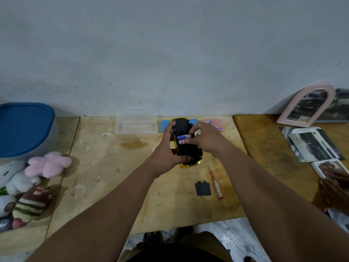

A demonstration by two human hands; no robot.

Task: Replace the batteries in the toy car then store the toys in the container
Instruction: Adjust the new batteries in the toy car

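From the head view, our left hand [167, 148] wraps curled fingers round the upturned car [186, 142], held above the desk [105, 167]. Our right hand [204, 138] presses curled fingertips on the batteries [184, 139] in its bay. Their label print is too small to read.

Plywood table [113, 176] w/ a darker board [268, 148] at right. On it: blue-lid tub [26, 129] and plush toys [34, 184] at left, clear case [136, 121] at back, black cover [203, 188] beside red screwdriver [215, 182], photos [311, 146], arched pink frame [307, 104], maybe a mirror.
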